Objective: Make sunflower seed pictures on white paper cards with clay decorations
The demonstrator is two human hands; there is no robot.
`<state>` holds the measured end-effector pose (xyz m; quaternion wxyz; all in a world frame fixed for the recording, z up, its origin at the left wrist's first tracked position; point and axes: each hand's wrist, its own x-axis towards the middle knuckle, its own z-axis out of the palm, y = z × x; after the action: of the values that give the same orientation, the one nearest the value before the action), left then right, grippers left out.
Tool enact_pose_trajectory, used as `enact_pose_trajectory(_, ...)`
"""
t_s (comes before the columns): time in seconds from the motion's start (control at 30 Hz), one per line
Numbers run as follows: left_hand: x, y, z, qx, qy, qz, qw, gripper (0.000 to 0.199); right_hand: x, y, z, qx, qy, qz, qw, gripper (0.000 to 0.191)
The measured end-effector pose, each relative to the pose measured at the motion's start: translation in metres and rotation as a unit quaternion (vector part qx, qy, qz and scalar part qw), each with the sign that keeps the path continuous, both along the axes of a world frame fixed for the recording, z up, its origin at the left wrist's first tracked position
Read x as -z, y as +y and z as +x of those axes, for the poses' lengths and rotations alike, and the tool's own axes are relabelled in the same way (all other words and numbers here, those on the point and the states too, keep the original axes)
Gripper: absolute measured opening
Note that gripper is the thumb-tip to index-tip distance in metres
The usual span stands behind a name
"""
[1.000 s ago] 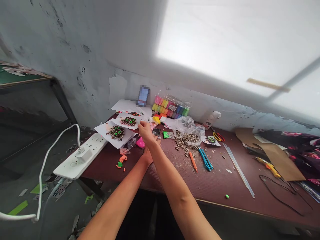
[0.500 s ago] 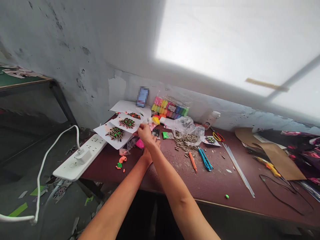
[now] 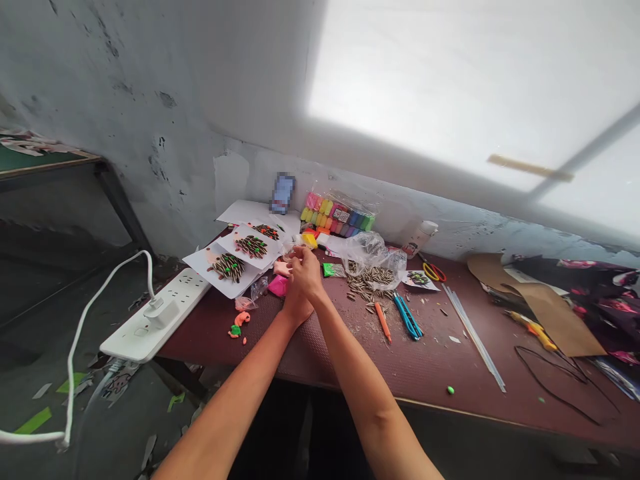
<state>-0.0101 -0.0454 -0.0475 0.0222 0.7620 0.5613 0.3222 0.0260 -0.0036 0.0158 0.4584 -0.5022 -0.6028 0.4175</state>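
Note:
My right hand [image 3: 307,272] is over the middle left of the table, its fingers bent inward; what they hold, if anything, is hidden. Under and behind it lies my left hand [image 3: 299,307], near the tabletop, its fingers covered by the right one. Just left of them sit a pale pink packet [image 3: 283,269] and a bright pink lump of clay [image 3: 278,286]. Paper sheets [image 3: 234,291] bearing hedgehog-like pictures with striped seeds [image 3: 229,267] and green and orange dots overlap farther left. A green packet [image 3: 330,270] is right of my hands.
Loose striped seeds [image 3: 370,283] spill from a clear plastic bag [image 3: 375,255]. Nearby lie an orange pen [image 3: 383,323], a blue cutter [image 3: 409,317], scissors [image 3: 434,271] and clear sticks [image 3: 475,339]. A power strip [image 3: 150,320] borders the left edge; a glue gun [image 3: 535,331] lies right.
My right hand has moved right, away from the edge of the paper sheets, and now covers more of my left hand. The pale pink packet has come into view; a dark packet is now hidden.

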Motion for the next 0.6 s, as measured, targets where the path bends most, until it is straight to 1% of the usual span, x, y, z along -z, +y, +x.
enact_pose_trajectory(0.07, -0.007, -0.001, 0.002, -0.014, 0.013, -0.008, 1.000, 0.033, 0.000, -0.002, 0.026, 0.025, -0.003, 0.033, 0.999, 0.025)
enact_pose_trajectory(0.1, -0.010, -0.003, 0.003, -0.017, 0.018, -0.012, 1.000, 0.033, 0.001, -0.003, 0.040, 0.032, -0.001, 0.031, 0.999, 0.024)
enact_pose_trajectory(0.2, -0.016, -0.007, 0.004, -0.003, 0.041, -0.016, 0.999, 0.029, 0.008, -0.006, 0.080, 0.080, 0.024, -0.005, 0.996, 0.018)
enact_pose_trajectory(0.3, -0.019, -0.010, 0.003, 0.003, 0.048, -0.013, 0.999, 0.028, 0.016, -0.010, 0.110, 0.115, 0.051, -0.020, 0.992, 0.013)
enact_pose_trajectory(0.37, -0.020, -0.010, 0.002, 0.002, 0.047, -0.016, 0.999, 0.028, 0.022, -0.014, 0.122, 0.124, 0.058, -0.021, 0.990, 0.011)
enact_pose_trajectory(0.43, -0.020, -0.010, 0.002, 0.000, 0.049, -0.018, 0.999, 0.027, 0.027, -0.018, 0.126, 0.138, 0.050, -0.021, 0.989, 0.012)
enact_pose_trajectory(0.5, -0.019, -0.010, 0.003, -0.009, 0.049, -0.012, 0.999, 0.028, 0.031, -0.023, 0.126, 0.141, 0.023, -0.016, 0.990, 0.015)
enact_pose_trajectory(0.6, -0.018, -0.011, 0.004, -0.030, 0.049, 0.000, 0.998, 0.032, 0.035, -0.028, 0.123, 0.119, -0.040, 0.002, 0.992, 0.020)
